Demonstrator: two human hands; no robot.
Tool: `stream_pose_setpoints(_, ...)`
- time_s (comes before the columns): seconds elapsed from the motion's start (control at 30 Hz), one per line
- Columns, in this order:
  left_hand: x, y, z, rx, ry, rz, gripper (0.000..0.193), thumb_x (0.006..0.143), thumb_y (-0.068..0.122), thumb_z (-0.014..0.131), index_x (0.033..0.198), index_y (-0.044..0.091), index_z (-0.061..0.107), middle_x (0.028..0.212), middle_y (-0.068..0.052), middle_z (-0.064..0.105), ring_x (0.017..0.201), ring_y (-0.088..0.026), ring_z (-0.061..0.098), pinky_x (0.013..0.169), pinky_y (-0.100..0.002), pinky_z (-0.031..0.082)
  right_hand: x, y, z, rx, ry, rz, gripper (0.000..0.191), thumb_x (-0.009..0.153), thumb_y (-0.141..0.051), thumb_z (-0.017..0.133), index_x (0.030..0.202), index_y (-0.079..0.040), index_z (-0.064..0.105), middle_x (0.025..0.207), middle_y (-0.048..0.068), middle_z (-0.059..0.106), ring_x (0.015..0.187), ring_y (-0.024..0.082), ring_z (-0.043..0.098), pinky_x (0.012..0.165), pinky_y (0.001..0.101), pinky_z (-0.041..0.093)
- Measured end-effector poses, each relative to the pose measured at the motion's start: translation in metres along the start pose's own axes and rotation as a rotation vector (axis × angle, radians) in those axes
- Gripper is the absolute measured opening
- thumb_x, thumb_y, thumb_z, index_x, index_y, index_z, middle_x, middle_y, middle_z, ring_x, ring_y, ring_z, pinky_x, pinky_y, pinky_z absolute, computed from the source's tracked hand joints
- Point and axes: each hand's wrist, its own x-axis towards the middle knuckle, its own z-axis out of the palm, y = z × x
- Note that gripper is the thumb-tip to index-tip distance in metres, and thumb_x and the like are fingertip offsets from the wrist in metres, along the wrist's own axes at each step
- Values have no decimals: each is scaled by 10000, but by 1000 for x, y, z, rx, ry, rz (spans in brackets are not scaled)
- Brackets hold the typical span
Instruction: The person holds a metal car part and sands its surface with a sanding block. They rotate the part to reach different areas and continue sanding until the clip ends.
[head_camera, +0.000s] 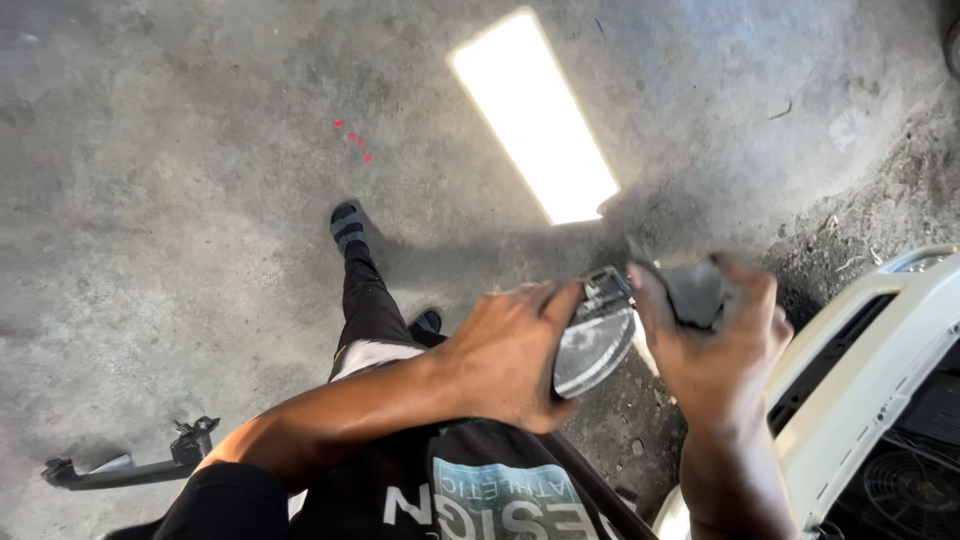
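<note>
Two bare hands are in view, a left hand (505, 360) and a right hand (722, 345), and between them they hold two things: one rounded dark part with a dusty glass face (595, 345) and one small dark grey piece (692, 290). On the concrete floor (180, 200) there are two shoes (348, 226), one long black trim piece (130, 462) near its bottom-left corner, one bright strip of sunlight (533, 115) and one cream car bumper (870, 370) at its right edge

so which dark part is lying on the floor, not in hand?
The long black trim piece at lower left, flat on the concrete floor. The other two are held, one per hand.
</note>
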Motion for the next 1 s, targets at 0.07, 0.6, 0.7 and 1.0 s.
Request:
stream_pose_setpoints(0.07,-1,0,4,-13,-17,-7,971,566,310,853,1270,-227,455,1026,-354,646,841,-458,697,716,-482,632,-4,0,-1,-40,10,24,512,1069,-265,832,1272,51,483,834,75,622,643,125,654,527,219,535)
stream_pose_setpoints(0.6,11,-12,-2,-7,-39,-58,1019,594,322,864,1337,-215,420,1066,-369,633,818,-441,694,669,-453,635,-11,15,12,-122,-64,150,532,1033,-298,864,1262,1,488,819,86,609,577,137,616,513,252,504)
stream_pose_setpoints(0.7,13,-8,-14,-46,-125,-137,1053,574,338,865,1355,-199,406,994,-342,653,775,-436,696,693,-487,613,5,15,16,-110,-37,127,508,1079,-325,826,1277,-18,473,861,81,609,680,127,667,598,244,567)
stream_pose_setpoints(1.0,16,-17,-29,36,146,-8,952,536,315,888,1232,-203,497,1042,-339,648,882,-468,695,751,-483,606,14,39,0,-48,275,71,499,1083,-277,781,1303,-4,425,1008,88,494,700,149,535,537,228,437)
